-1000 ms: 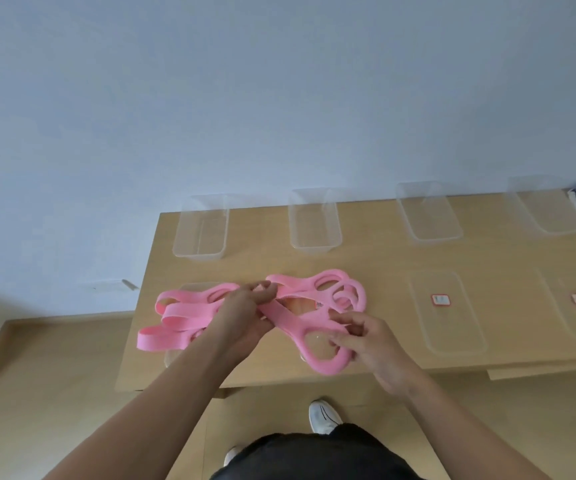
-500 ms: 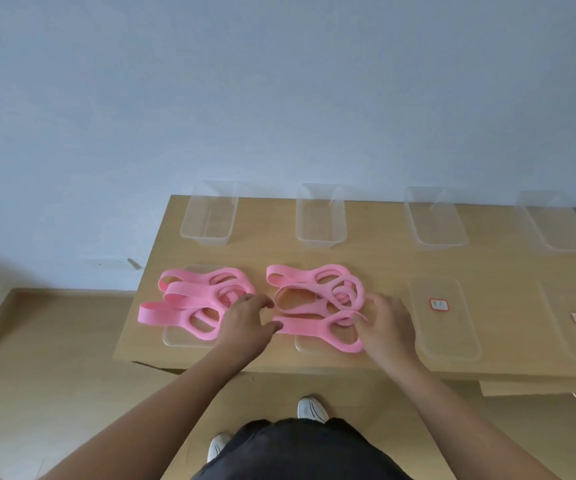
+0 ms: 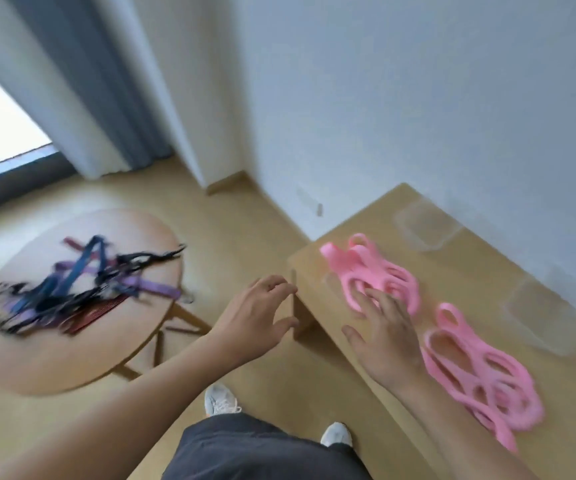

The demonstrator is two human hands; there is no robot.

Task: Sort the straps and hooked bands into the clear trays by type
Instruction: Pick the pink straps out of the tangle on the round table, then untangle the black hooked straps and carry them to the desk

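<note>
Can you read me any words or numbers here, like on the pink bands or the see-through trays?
None can be read. The pink bands, the clear trays and the tangled straps on the round table show no letters, numbers or signs, and the picture is blurred, so small print would be lost.

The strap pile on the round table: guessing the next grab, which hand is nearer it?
Left. The left hand hangs over the floor, short of the strap pile; the right hand is over the desk by the pink bands.
</note>
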